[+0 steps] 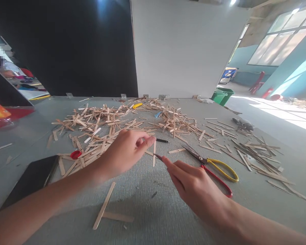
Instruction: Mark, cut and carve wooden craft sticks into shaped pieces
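A wooden craft stick [154, 160] is held upright in the pinch of my left hand [129, 149], above the middle of the table. My right hand [193, 183] is closed round a thin dark tool [158, 157]; its tip meets the stick, and my fingers hide most of the tool. Just behind my left fingertips lies a black pen [163, 140]. Scissors [202, 160] with one yellow and one red handle rest partly open beside my right hand. Nearer to me, a loose craft stick [104, 206] leans over another stick [118, 216].
Heaped craft sticks [102, 117] spread across the back. A yellow cutter-like object [137, 105] and a red cap [75, 154] lie among them. At left is a dark flat object [30, 180]; dark strips [257, 158] lie at right. Panels [178, 51] stand behind. A person [11, 68] is far left.
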`<control>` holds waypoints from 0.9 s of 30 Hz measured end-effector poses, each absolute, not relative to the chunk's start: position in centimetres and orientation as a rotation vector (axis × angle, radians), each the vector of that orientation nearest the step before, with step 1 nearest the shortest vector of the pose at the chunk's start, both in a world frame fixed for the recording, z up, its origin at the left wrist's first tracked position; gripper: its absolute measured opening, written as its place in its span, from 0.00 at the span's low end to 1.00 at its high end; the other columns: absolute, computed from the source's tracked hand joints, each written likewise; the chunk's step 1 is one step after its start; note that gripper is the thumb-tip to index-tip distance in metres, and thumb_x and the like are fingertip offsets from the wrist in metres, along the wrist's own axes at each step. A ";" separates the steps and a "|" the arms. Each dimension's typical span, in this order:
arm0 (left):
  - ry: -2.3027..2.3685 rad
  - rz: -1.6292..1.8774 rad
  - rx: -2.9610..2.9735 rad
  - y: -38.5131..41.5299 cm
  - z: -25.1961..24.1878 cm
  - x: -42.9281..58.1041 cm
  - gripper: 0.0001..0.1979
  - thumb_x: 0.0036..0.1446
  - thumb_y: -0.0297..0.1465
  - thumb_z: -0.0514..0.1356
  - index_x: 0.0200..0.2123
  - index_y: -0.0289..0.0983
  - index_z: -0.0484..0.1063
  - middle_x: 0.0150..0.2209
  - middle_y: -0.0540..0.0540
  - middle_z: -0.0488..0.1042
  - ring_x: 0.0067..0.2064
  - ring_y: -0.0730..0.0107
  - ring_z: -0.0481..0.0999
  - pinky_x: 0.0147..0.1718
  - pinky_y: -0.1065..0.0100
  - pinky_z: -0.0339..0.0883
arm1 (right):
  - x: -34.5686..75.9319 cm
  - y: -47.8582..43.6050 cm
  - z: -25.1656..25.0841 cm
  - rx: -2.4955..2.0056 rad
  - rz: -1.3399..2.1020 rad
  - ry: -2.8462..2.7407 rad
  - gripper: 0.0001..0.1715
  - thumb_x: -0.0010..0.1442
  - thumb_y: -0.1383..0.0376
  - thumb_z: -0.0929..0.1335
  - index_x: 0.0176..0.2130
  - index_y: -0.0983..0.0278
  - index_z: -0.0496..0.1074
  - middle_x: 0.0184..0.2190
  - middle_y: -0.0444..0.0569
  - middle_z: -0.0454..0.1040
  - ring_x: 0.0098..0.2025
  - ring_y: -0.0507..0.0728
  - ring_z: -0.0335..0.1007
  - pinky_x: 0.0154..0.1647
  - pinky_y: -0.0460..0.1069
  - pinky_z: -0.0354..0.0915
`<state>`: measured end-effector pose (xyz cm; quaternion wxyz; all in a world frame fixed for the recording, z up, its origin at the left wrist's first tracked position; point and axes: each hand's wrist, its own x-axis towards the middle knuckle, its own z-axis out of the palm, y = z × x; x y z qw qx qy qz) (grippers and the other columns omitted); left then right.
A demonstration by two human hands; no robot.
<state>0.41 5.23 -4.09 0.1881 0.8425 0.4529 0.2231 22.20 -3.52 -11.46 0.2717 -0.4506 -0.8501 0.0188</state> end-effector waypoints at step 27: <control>1.179 -0.162 2.412 4.1 -8.0 -0.8 0.13 0.69 0.32 0.50 0.30 0.39 0.65 0.33 0.47 0.69 0.31 0.65 0.70 0.32 0.64 0.58 | 18.6 -6.1 -14.7 -1.178 -0.651 -2.541 0.33 0.54 0.81 0.65 0.59 0.88 0.70 0.27 0.53 0.73 0.23 0.58 0.73 0.11 0.49 0.67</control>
